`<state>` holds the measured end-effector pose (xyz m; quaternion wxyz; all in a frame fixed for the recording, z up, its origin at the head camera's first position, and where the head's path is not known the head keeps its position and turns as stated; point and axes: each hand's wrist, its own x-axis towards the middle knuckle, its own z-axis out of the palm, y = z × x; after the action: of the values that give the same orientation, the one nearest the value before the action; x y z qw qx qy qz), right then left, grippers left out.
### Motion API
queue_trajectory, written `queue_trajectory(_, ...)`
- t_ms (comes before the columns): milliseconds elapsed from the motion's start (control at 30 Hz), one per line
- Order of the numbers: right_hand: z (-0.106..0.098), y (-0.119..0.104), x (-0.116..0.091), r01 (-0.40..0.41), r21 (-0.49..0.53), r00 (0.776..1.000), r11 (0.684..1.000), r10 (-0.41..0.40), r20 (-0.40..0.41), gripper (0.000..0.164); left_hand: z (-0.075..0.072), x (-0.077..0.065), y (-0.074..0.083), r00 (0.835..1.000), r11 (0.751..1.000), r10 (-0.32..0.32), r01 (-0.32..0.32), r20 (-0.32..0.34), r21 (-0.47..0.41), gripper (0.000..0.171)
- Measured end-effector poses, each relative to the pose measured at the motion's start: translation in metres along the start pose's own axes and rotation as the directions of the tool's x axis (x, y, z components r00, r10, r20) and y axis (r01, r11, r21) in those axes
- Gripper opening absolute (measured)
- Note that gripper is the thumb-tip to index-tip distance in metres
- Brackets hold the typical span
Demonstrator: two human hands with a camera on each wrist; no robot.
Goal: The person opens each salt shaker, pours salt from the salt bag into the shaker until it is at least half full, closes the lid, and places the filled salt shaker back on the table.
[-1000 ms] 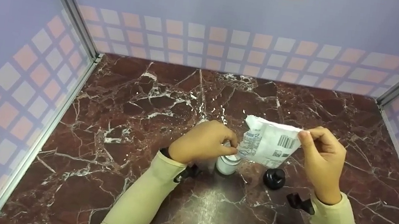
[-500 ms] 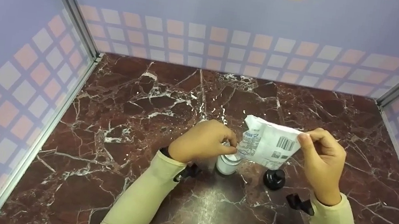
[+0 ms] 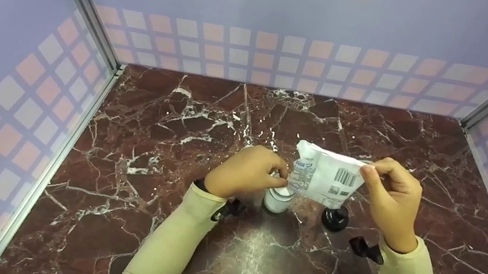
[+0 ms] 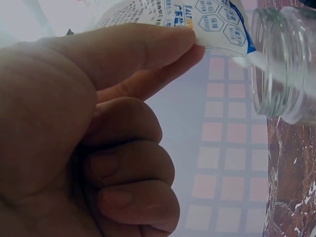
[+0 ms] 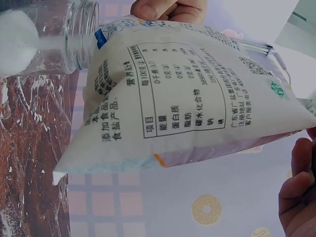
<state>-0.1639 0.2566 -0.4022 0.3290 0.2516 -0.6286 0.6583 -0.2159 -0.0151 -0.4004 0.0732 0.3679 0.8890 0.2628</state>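
Note:
A white printed salt bag [image 3: 325, 178] hangs tilted between my two hands. My left hand [image 3: 246, 172] pinches it near its lower left corner with thumb and forefinger, the other fingers curled in the left wrist view. My right hand [image 3: 393, 199] pinches the bag's upper right end between thumb and fingers. Just under the left fingertips stands a clear glass jar [image 3: 277, 203] without a lid. White salt [image 5: 17, 42] lies inside it, and a white stream runs from the bag's corner into the jar's mouth in both wrist views.
A round black lid-like piece [image 3: 335, 219] with a knob lies right of the jar, partly under the bag. White grains are scattered on the dark red marble tabletop [image 3: 176, 147] beyond the hands. Purple panels [image 3: 289, 11] enclose the back and sides.
The bag has shifted slightly left and its right end has dipped a little, along with my right hand. My left hand and the jar stay almost where they were.

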Motion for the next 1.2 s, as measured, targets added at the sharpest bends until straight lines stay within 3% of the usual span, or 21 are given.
queue_trajectory(933, -0.0012, -0.0016, 0.0001, 0.003, 0.012, 0.999, 1.000, -0.003, -0.033, 0.025, -0.0013, -0.0024, 0.0040, 1.000, 1.000, -0.001, 0.002, 0.025, -0.027, 0.014)
queue_trajectory(1200, -0.0014, -0.0016, 0.0002, -0.005, 0.009, 1.000, 1.000, 0.005, -0.024, 0.023, -0.0016, -0.0026, 0.0039, 0.999, 0.999, 0.037, -0.037, 0.018, -0.007, 0.016)
